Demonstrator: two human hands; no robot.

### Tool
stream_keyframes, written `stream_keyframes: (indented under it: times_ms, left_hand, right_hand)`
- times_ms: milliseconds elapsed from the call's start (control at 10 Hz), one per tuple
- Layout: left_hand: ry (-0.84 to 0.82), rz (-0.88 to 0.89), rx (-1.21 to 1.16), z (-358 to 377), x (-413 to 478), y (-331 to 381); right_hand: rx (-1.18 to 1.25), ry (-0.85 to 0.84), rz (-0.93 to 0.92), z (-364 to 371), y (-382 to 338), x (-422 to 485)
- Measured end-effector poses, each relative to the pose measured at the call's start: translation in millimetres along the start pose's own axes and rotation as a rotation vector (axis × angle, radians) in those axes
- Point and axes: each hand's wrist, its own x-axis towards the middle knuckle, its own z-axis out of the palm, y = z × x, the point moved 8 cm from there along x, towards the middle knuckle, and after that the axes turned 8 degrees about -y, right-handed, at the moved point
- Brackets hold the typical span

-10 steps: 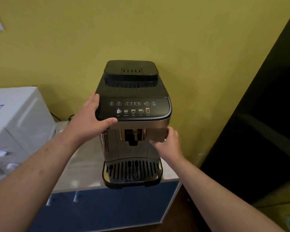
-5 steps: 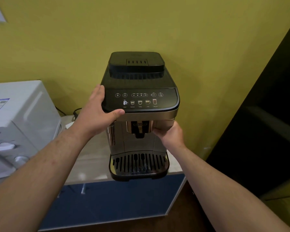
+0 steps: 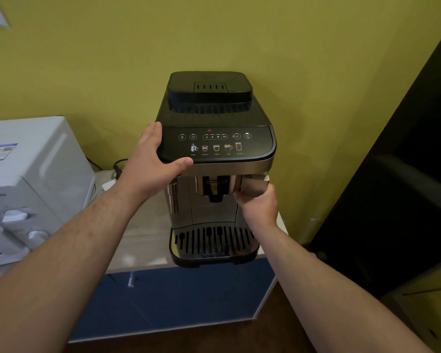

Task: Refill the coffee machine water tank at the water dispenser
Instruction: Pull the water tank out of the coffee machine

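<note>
Head view: my left hand point(image 3: 150, 171) braces flat-fingered against the top corner of the coffee machine point(image 3: 214, 115), while my right hand point(image 3: 259, 207) curls onto the front of the water tank point(image 3: 256, 185), low on the machine's right, which is stiff, slick plastic, likely light now and sloshy once full.

The coffee machine point(image 3: 209, 115) stands on the counter point(image 3: 143, 240), its drip tray point(image 3: 211, 247) jutting past the front edge, a microwave point(image 3: 28, 184) to its left. The left hand point(image 3: 150, 171) lies on the machine's upper left corner; the right hand point(image 3: 260, 208) is at the water tank point(image 3: 255, 186), front right under the panel point(image 3: 214, 145)
</note>
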Motion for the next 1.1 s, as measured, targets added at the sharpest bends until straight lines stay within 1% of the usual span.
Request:
stream_keyframes:
  times_ms: [100,500,900,1100]
  left_hand:
    - [0.007,0.005,-0.010,0,0,0]
    - [0.019,-0.008,-0.039,-1,1,-3]
    - [0.003,-0.014,-0.065,-2,-1,0]
    - [0.001,-0.009,-0.064,-2,0,0]
  right_hand:
    - [-0.044,0.020,-0.001,-4,-1,-2]
    - [-0.063,0.032,0.066,-12,2,-31]
    - [-0.052,0.015,0.090,-19,1,-56]
    - [-0.046,0.042,0.090,-23,3,-67]
